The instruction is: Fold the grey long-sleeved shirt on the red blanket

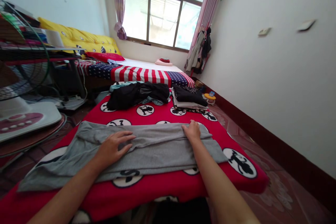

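Daylight's pouring in from the window on my feed, and the glass is blown out white; the room's bright with soft shadows; wide-angle lens bends the right wall and edges; focus looks decent throughout.

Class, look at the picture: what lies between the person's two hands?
In the head view, only folded grey garment lies between the left hand and the right hand; both rest on it.

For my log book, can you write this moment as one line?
left hand: flat on grey cloth | right hand: pinching cloth's far edge | cloth: on red blanket
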Tool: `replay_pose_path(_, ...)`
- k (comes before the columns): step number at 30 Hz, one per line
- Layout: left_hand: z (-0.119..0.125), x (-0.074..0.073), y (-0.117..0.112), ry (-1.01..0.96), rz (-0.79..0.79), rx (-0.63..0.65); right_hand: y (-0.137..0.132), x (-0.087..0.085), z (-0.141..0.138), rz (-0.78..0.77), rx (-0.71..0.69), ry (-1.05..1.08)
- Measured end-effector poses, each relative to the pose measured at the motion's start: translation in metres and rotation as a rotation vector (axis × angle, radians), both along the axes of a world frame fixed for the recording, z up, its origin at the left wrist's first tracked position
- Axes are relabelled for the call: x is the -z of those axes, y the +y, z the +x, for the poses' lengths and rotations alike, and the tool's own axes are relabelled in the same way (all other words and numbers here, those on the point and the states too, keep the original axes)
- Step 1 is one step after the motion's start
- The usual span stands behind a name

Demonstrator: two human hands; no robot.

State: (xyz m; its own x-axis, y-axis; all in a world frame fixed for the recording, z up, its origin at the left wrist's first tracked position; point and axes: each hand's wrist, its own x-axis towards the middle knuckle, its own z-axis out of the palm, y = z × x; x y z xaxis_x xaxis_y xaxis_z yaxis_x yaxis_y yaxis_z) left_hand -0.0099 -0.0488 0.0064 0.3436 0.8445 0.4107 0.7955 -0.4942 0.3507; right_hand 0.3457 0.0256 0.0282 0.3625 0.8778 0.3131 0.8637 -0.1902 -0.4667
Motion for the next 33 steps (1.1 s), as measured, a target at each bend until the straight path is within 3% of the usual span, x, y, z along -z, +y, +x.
replay_pose_path(5,0.000,0.001,-0.001,0.010,-0.012,0.017,0.000,0.008,0.006,-0.002,-0.039,0.002)
replay_pose_path(11,-0.005,0.012,0.006,0.009,0.021,0.028,-0.005,0.011,-0.005,0.025,0.084,0.045)
replay_pose_path(16,-0.006,0.015,0.008,0.030,0.034,0.042,-0.008,0.011,-0.005,-0.010,0.056,0.080)
replay_pose_path(23,-0.003,0.012,0.007,-0.028,0.085,0.003,-0.011,0.010,-0.003,0.112,0.038,0.175)
replay_pose_path(33,-0.001,0.010,0.006,0.034,0.079,0.018,-0.013,0.011,0.005,0.269,0.039,0.277)
